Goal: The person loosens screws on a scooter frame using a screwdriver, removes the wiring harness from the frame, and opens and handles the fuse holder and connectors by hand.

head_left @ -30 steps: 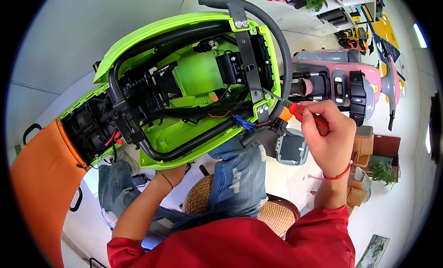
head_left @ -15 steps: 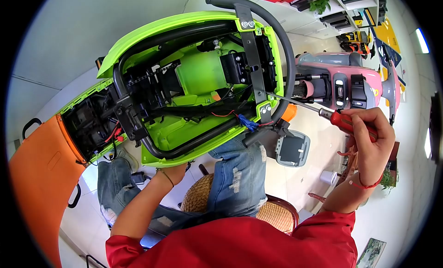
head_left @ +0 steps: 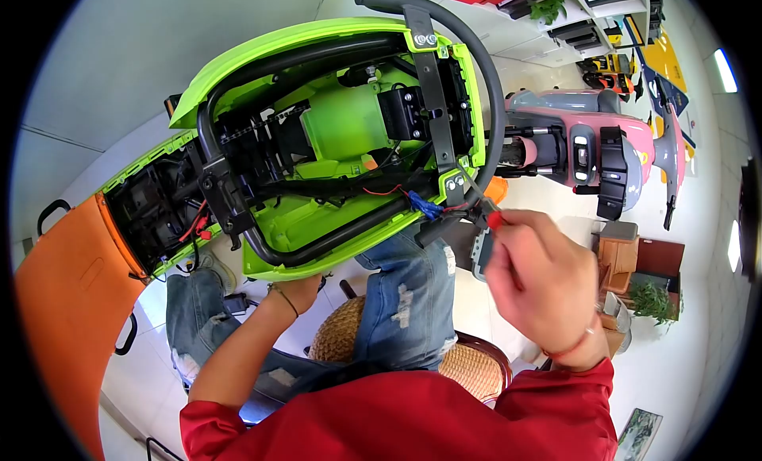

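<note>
My right hand (head_left: 540,278) is closed around the red handle of a screwdriver (head_left: 494,220). The slim shaft points up and left, its tip close to the bolted lower end of a black metal crossbar (head_left: 436,104) on an upturned lime-green scooter body (head_left: 341,127). A curved black tube (head_left: 494,88) runs round that end of the body. At the body's lower edge is my left hand (head_left: 305,291), with its fingers hidden beneath the green rim. A blue wire bundle (head_left: 425,206) and red wires hang near the screwdriver.
An orange panel (head_left: 71,302) joins the body at left. A pink scooter (head_left: 587,143) stands at right, with cardboard boxes (head_left: 617,254) and a potted plant (head_left: 652,300) below it. Beneath me is a woven chair seat (head_left: 476,372).
My right hand has moved left and down with the screwdriver, bringing it nearer the frame and at a steeper angle. My left hand stays at the green rim.
</note>
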`<state>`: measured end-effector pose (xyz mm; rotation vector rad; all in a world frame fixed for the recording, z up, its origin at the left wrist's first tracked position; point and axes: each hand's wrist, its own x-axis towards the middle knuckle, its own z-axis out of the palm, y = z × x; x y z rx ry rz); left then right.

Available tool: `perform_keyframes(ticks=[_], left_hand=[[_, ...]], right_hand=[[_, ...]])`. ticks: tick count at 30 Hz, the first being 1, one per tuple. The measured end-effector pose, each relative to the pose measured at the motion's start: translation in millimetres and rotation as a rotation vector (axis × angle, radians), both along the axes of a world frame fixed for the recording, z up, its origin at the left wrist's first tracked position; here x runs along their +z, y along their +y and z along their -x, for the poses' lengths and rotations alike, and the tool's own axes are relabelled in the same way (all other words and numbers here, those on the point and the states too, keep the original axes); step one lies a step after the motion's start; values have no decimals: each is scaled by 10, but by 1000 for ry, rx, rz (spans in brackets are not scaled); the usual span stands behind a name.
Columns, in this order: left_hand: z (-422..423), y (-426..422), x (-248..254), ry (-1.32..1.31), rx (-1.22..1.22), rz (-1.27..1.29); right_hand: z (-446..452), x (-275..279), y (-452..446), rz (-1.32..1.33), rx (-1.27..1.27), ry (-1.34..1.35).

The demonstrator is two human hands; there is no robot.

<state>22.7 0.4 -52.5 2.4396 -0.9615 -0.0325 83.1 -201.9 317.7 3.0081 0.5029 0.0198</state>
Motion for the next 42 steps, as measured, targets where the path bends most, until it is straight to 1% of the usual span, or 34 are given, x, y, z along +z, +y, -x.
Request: perform_keyframes(ticks=[3,5,6,7,9,10,11,12,13,15,17,19,20,21,23,24,25,27,29,31,33,35,36,38,39,41,42], left_hand=[[28,12,-34,31,-16,13],[55,27,-83,146,-71,-89],[17,38,-24,200,-94,-98],[-2,28,-17,198,-90,-94],[-16,25,-22,88,1,-9],[-1,32,-20,96,6,-10],[-5,31,-9,164,10,-4],[-30,24,5,227,15,3],[-42,21,24,229,17,3],[-60,21,66,126,1,-19],[-63,11,83,114,41,-34],[-84,-10,107,103,89,-53],[-108,-23,122,162,83,5],[-118,-28,134,223,78,64],[-71,-34,110,461,21,-88],[-55,-60,59,354,50,-72],[-42,-85,22,247,84,-59],[-62,-93,10,157,142,6],[-97,-90,17,136,182,64],[-123,-85,17,129,206,108],[-131,-82,4,124,227,144],[-138,-91,-8,125,244,172],[-131,-87,-15,128,253,183],[-131,-93,-24,126,262,208],[-132,-96,-26,119,267,218],[-123,-102,-32,108,280,248],[-125,-104,-29,127,282,255]], right_hand=[[-118,-233,-113,-48,-6,-45],[-277,-519,-270,-53,0,-62],[-316,-599,-312,-57,10,-83],[-319,-613,-321,-54,14,-86],[-366,-623,-341,-196,-4,-69],[-346,-614,-363,-169,-43,-3],[-317,-607,-339,-168,-41,5],[-297,-576,-309,-293,-101,51],[-268,-534,-272,-419,-163,97],[-168,-389,-185,-389,-170,89],[7,-317,-132,-461,-299,-186],[330,-316,-266,-345,-89,-293],[406,-370,-239,-412,70,-227],[386,-382,-124,-342,184,-51],[223,-663,26,-331,211,-94],[131,-724,62,-335,137,-49],[42,-814,79,-354,120,-48],[-132,-925,151,-348,187,-51],[-303,-1012,301,-322,183,-3],[-504,-1104,362,-210,159,19],[-657,-1169,351,11,105,126],[-768,-1202,340,198,106,255],[-804,-1227,339,202,114,261],[-884,-1277,349,313,64,391],[-921,-1287,362,314,70,393],[-996,-1304,384,372,-38,525],[-1026,-1327,382,393,-55,534]])
